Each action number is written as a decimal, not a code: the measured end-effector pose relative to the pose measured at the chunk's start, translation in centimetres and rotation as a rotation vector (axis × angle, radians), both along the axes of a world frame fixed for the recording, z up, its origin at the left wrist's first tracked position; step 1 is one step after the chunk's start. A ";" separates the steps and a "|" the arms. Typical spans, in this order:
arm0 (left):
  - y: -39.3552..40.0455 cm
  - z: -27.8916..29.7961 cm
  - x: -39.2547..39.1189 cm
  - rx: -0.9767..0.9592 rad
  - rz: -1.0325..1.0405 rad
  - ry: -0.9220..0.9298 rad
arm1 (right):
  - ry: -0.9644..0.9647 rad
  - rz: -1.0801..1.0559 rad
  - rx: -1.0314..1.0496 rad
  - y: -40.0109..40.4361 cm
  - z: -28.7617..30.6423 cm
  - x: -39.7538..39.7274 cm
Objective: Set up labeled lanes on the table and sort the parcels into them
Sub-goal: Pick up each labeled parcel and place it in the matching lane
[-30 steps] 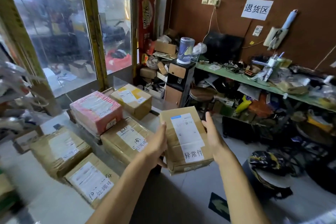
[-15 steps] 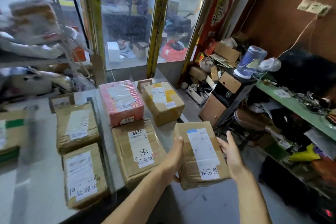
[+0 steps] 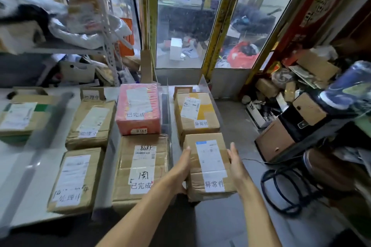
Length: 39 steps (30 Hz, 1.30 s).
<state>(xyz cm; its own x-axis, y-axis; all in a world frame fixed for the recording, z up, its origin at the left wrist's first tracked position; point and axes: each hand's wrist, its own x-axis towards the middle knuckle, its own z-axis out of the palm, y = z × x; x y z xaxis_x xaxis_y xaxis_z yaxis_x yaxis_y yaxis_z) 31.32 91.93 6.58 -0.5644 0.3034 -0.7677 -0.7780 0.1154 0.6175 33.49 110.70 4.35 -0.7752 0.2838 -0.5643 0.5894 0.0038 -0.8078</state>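
Small box w/ 异常件 label sat clamped btwn left hand & right hand, palms flat on sides. Prob light, stiff cardboard; side-hold best.

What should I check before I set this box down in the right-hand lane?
1. Grip: left hand and right hand press the held box from both sides: ok.
2. Label match: held box reads 异常件, same as the far box in that lane: ok.
3. Free spot in front of the far box: cannot tell, the held box covers it.
4. Table edge under the box: cannot tell, its near end may overhang.
5. Clearance from the middle box: narrow gap, left hand sits in it: not ok.
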 end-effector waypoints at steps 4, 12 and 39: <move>0.8 -0.7 -1.2 -0.036 0.001 -0.027 | 0.001 0.029 0.018 0.2 0.0 -1.3; 2.3 -2.0 -1.1 -0.079 0.054 0.038 | 0.076 0.139 0.200 -1.4 -1.5 -2.7; -38.4 7.9 7.9 -1.452 0.597 0.685 | 0.704 1.000 0.999 -43.8 9.9 -4.9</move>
<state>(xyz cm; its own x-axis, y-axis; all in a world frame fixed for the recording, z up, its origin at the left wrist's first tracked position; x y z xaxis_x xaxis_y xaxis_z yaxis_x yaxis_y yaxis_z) 39.18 53.53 14.47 -0.6500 -0.7304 0.2097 -0.5766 0.6538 0.4899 28.61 66.89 14.22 -0.8849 -0.4607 0.0687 -0.4548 0.8227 -0.3410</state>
